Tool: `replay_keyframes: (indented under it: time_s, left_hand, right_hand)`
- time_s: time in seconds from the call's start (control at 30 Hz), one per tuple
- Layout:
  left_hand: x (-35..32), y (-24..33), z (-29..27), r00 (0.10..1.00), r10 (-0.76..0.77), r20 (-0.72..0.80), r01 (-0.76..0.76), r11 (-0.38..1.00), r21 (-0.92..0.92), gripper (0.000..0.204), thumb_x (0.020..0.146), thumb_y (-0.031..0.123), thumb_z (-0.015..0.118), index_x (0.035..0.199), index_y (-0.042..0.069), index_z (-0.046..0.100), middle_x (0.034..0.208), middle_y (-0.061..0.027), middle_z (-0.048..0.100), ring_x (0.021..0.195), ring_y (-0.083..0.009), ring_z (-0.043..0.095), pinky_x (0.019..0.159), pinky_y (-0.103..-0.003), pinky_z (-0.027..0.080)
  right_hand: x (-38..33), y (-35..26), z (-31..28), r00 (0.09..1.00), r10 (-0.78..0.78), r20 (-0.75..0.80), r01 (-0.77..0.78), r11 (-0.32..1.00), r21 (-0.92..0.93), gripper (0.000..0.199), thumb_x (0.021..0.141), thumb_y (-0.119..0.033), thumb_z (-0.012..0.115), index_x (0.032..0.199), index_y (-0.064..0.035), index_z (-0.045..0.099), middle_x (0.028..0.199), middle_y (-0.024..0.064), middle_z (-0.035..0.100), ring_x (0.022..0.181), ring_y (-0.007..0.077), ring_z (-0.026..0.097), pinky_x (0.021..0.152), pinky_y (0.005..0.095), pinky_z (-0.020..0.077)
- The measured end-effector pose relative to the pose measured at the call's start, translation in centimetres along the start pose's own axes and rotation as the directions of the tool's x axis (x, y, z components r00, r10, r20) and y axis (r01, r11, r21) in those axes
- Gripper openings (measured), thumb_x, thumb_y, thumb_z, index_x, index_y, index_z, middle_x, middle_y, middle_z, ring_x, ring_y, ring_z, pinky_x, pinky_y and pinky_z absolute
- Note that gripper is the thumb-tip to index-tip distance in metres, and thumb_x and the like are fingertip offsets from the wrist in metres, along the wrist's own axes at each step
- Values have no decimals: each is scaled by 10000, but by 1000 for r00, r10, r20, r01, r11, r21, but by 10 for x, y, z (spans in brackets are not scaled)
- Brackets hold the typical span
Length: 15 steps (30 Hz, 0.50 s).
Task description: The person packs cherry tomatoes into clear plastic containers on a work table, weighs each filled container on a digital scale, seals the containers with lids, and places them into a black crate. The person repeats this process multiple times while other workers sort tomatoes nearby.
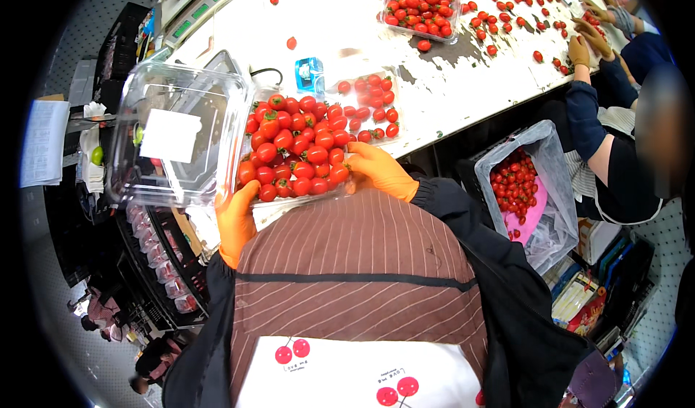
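Observation:
Both my hands wear orange gloves. My left hand [235, 223] grips the near-left corner of a clear plastic clamshell box [269, 204] heaped with red cherry tomatoes [297, 147]. The box's hinged lid [177, 136] stands open to the left, with a white label on it. My right hand [380, 170] holds the box's near-right corner, fingers against the tomatoes. A second clear tray [369, 107] with fewer tomatoes lies just behind, on the white table [463, 89].
Another filled tray [423, 6] and loose tomatoes [507, 17] lie at the table's far side. A co-worker's gloved hand [579, 49] rests at the right edge. A lined crate with tomatoes [521, 187] stands on the floor at right. A scale [203, 6] sits far left.

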<state>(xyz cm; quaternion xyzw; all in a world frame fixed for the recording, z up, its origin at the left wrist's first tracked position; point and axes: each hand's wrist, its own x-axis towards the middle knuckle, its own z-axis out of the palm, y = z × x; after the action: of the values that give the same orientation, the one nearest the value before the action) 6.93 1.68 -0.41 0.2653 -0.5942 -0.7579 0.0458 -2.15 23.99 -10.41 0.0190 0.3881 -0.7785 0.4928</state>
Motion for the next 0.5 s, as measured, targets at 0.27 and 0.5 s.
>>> replay_keyframes:
  time_s: [0.27, 0.5]
  left_hand:
    - [-2, -3, 1, 999, 8, -46, -8, 1000, -9, 427, 790, -17, 515, 1211, -22, 451, 1086, -90, 536, 975, -170, 523, 872, -287, 413]
    - [3, -19, -14, 997, 75, 3, -75, 991, 107, 402, 794, -6, 546, 1189, -28, 474, 1096, -79, 546, 980, -166, 533, 861, -283, 424]
  right_hand:
    - [-1, 1, -1, 997, 73, 10, -73, 997, 28, 321, 881, -166, 500, 1157, -11, 453, 920, 110, 584, 703, 199, 627, 675, 341, 534]
    - [-3, -1, 4, 995, 89, -36, -87, 995, 57, 374, 878, -152, 493, 1223, -20, 431, 811, 99, 566, 615, 189, 627, 605, 308, 549]
